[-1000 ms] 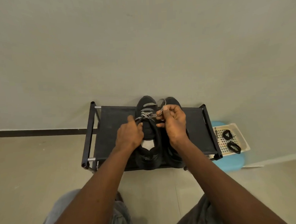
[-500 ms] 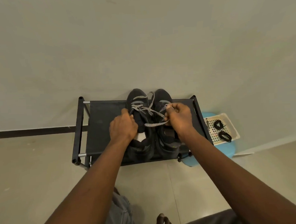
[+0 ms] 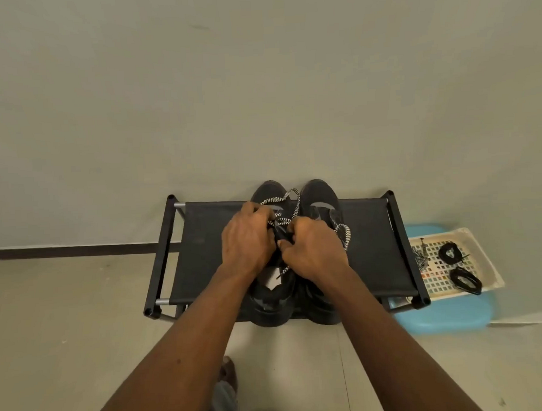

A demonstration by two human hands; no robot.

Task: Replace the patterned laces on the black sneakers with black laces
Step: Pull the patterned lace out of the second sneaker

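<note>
Two black sneakers stand side by side on a black fabric rack point(image 3: 209, 255), toes toward the wall: the left sneaker point(image 3: 273, 302) and the right sneaker point(image 3: 321, 199). A black-and-white patterned lace point(image 3: 294, 201) loops loosely over the left sneaker's top, and another stretch of it hangs by the right sneaker. My left hand point(image 3: 249, 238) and my right hand point(image 3: 312, 248) meet over the left sneaker, fingers curled and pinching the patterned lace at its eyelets. Two coiled black laces point(image 3: 451, 254) lie in a white basket at the right.
The white mesh basket point(image 3: 482, 257) sits on a blue stool point(image 3: 442, 319) right of the rack; a patterned lace piece hangs at its left edge. The grey wall stands directly behind the rack. Tiled floor and my knees lie below.
My right hand came back from the right sneaker's side to the middle, beside my left hand over the left sneaker. The stretched patterned lace went slack. The view shifted slightly.
</note>
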